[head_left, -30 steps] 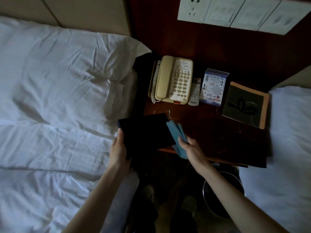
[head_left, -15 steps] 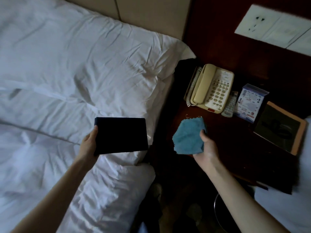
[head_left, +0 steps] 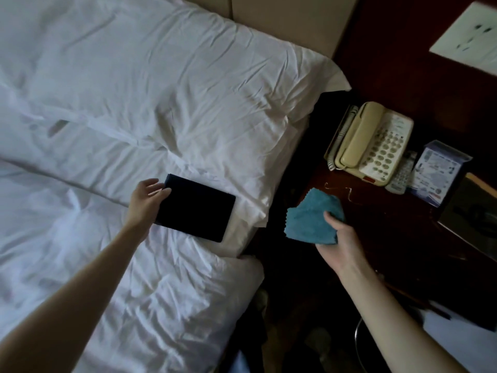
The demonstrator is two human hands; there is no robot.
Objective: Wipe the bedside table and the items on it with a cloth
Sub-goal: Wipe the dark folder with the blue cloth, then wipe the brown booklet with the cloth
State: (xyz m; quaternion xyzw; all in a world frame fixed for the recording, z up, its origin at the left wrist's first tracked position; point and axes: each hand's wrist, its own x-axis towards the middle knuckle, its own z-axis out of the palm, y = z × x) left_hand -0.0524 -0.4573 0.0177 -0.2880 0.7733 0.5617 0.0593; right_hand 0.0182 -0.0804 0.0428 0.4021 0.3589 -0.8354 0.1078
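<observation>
My right hand (head_left: pixel 341 246) grips a bunched blue cloth (head_left: pixel 312 219) just above the front left part of the dark wooden bedside table (head_left: pixel 390 224). A flat black folder (head_left: pixel 196 211) lies on the white bed to the left of the table. My left hand (head_left: pixel 146 197) rests at the folder's left edge with its fingers spread and its thumb on the cover. On the table stand a cream telephone (head_left: pixel 373 144), a small white remote (head_left: pixel 400 176), a printed card stand (head_left: pixel 435 173) and a dark pad with a tan border (head_left: pixel 468 211).
A white pillow (head_left: pixel 174 90) and rumpled sheets fill the left side. A white socket panel (head_left: pixel 468 41) sits on the wall above the table. A round bin rim (head_left: pixel 357 337) shows on the floor below the table, and a second white bed (head_left: pixel 457 340) is at the lower right.
My left hand carried the black folder from the table's edge leftward and set it down on the bed, fingers loosening. My right hand lifted the cloth off the folder and holds it bunched.
</observation>
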